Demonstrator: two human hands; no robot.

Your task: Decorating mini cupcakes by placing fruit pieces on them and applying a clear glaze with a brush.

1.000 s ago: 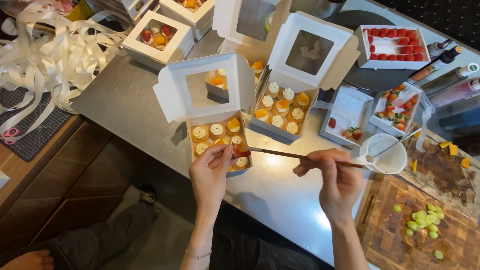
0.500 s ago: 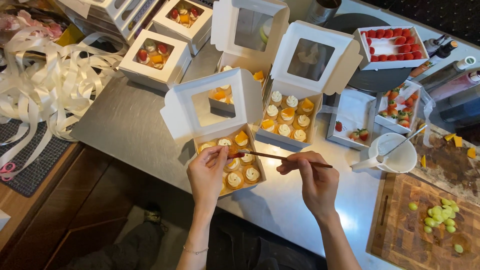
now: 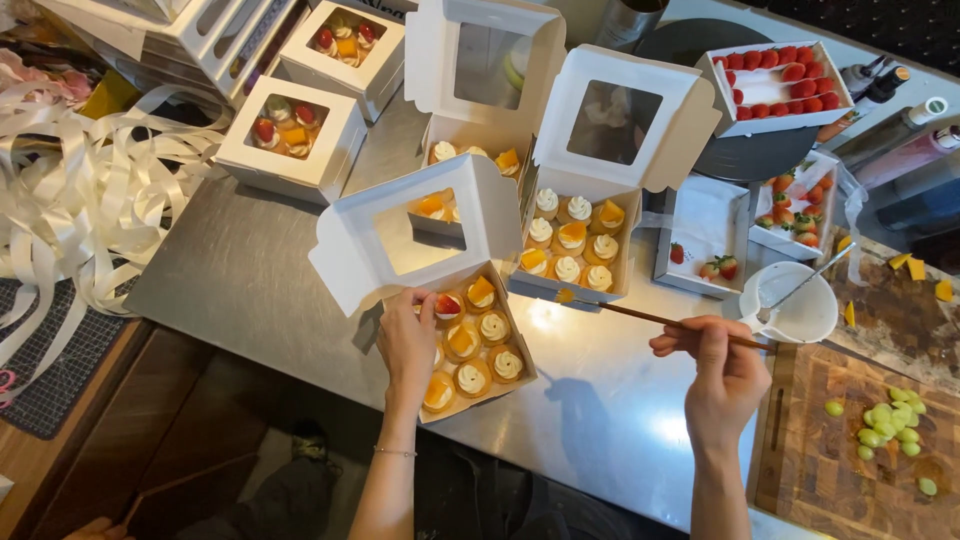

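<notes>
I see left hand point(image 3: 408, 338) pinching a strawberry piece point(image 3: 447, 304) over the open tart box point(image 3: 470, 345) | right hand point(image 3: 722, 368) gripping a thin brush point(image 3: 640, 316) | risk: fruit smears cream, brush drips on worktop point(image 3: 250, 270).

ribbon pile point(image 3: 70, 200), strawberry tray point(image 3: 780, 85), green grapes point(image 3: 890, 430)

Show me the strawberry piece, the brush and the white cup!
strawberry piece point(image 3: 447, 304), head view, its red top.
brush point(image 3: 650, 318), head view, mid-handle.
white cup point(image 3: 812, 318), head view, its rim.
</notes>
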